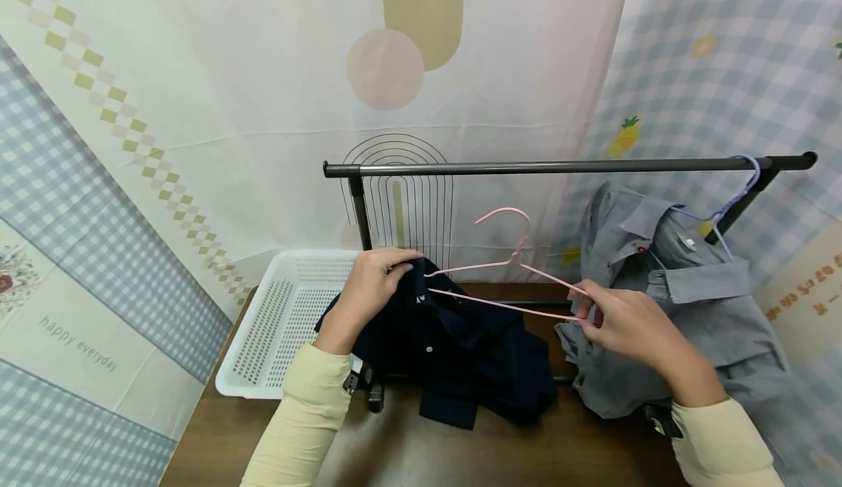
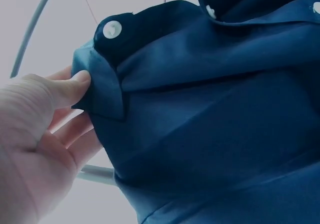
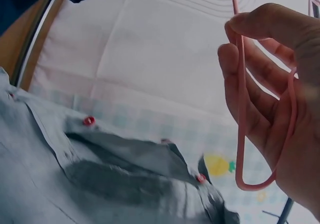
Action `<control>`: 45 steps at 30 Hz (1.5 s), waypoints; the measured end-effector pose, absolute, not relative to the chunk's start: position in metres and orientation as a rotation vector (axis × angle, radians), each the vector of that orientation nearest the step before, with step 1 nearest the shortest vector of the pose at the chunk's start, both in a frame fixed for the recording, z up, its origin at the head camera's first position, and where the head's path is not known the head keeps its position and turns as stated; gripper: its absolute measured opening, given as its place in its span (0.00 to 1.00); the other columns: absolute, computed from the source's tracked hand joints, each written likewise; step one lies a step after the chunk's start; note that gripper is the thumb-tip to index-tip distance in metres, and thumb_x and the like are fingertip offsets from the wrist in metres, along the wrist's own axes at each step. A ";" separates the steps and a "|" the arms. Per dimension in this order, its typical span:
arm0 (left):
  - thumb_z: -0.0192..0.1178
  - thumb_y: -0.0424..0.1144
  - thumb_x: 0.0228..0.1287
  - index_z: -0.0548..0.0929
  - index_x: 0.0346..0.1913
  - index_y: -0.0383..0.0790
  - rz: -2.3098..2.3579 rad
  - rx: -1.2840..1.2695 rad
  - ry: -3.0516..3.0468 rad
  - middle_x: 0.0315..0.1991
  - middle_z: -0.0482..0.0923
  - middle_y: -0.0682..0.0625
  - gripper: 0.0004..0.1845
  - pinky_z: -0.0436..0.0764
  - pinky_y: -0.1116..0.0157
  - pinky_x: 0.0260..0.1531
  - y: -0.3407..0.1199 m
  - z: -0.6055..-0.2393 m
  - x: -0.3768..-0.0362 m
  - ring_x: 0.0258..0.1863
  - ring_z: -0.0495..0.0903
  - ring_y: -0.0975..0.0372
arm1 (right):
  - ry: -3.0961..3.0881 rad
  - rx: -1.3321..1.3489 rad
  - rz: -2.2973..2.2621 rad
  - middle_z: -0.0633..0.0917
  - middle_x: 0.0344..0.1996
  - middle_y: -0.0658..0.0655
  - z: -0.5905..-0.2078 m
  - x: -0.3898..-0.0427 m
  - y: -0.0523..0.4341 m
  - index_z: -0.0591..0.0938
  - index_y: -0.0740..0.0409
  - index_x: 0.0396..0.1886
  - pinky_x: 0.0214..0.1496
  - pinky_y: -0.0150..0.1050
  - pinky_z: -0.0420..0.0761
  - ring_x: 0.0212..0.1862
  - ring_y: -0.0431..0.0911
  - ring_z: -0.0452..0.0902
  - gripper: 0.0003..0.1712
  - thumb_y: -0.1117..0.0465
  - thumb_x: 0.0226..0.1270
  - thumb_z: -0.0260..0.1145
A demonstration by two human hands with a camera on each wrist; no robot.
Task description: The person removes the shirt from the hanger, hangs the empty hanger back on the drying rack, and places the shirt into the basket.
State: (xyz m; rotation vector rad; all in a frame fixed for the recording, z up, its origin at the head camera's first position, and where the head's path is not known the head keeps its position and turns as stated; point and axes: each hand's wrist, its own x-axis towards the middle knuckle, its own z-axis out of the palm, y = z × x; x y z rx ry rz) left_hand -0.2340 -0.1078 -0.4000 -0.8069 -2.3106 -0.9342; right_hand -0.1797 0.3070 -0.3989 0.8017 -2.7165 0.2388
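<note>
- Head view: the left hand (image 1: 370,282) grips the collar of a dark blue shirt (image 1: 454,344), fingers curled over the cloth. The shirt hangs from that hand below the clothes rail (image 1: 566,167), and its lower part lies bunched on the brown table (image 1: 421,450).
- The right hand (image 1: 621,322) pinches the outer end of a pink hanger (image 1: 509,267) between thumb and fingers. The hanger's other end reaches into the blue shirt's collar, and its hook sits below the rail, not on it.
- A grey shirt (image 1: 684,297) hangs from the right end of the rail on a pale blue hanger (image 1: 733,198), just behind the right hand.
- A white basket (image 1: 279,326) stands under the rail's left end, beside the left hand.
- Left wrist view: the thumb (image 2: 70,86) presses on the collar edge of the blue shirt (image 2: 215,114) with the fingers curled behind the cloth. White buttons show on the collar.
- Right wrist view: the fingers (image 3: 250,83) are closed around the bent end of the pink hanger (image 3: 240,134). The grey shirt (image 3: 100,184), with small red buttons, lies below the hand.
</note>
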 end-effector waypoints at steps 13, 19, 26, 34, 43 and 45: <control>0.68 0.27 0.67 0.91 0.50 0.40 -0.976 -0.574 -2.372 0.48 0.90 0.44 0.12 0.86 0.55 0.51 -0.111 -0.412 -0.236 0.50 0.89 0.52 | -2.805 0.697 0.364 0.83 0.28 0.36 -0.387 -0.172 0.336 0.80 0.51 0.44 0.23 0.31 0.72 0.26 0.29 0.77 0.21 0.67 0.53 0.78; 0.68 0.28 0.67 0.92 0.50 0.39 -1.019 -0.518 -2.362 0.47 0.90 0.43 0.12 0.87 0.55 0.50 -0.103 -0.423 -0.231 0.49 0.89 0.51 | -2.749 0.690 0.361 0.83 0.27 0.36 -0.390 -0.172 0.339 0.79 0.51 0.44 0.22 0.30 0.72 0.26 0.27 0.77 0.22 0.68 0.51 0.78; 0.70 0.27 0.64 0.92 0.48 0.39 -1.076 -0.498 -2.294 0.45 0.91 0.44 0.11 0.88 0.58 0.48 -0.080 -0.441 -0.221 0.47 0.90 0.53 | -2.773 0.626 0.377 0.85 0.28 0.39 -0.388 -0.172 0.338 0.78 0.52 0.45 0.23 0.31 0.74 0.26 0.30 0.79 0.22 0.68 0.53 0.77; 0.69 0.28 0.66 0.91 0.50 0.40 -1.148 -0.515 -2.289 0.44 0.90 0.46 0.12 0.87 0.60 0.47 -0.043 -0.458 -0.210 0.46 0.89 0.56 | -2.702 0.656 0.379 0.86 0.28 0.41 -0.393 -0.176 0.334 0.77 0.54 0.45 0.22 0.31 0.73 0.24 0.32 0.80 0.23 0.69 0.51 0.78; 0.68 0.28 0.66 0.89 0.49 0.39 -1.163 -0.507 -2.436 0.45 0.87 0.47 0.11 0.86 0.59 0.50 -0.010 -0.486 -0.199 0.48 0.87 0.56 | -2.703 0.601 0.413 0.87 0.27 0.42 -0.400 -0.176 0.329 0.79 0.56 0.46 0.22 0.31 0.72 0.25 0.34 0.81 0.23 0.69 0.51 0.78; 0.68 0.29 0.67 0.89 0.50 0.39 -1.143 -0.513 -2.482 0.46 0.86 0.47 0.11 0.86 0.59 0.50 -0.004 -0.493 -0.197 0.49 0.87 0.55 | -2.704 0.590 0.413 0.87 0.27 0.43 -0.401 -0.176 0.327 0.79 0.57 0.46 0.22 0.31 0.73 0.25 0.35 0.81 0.23 0.69 0.51 0.78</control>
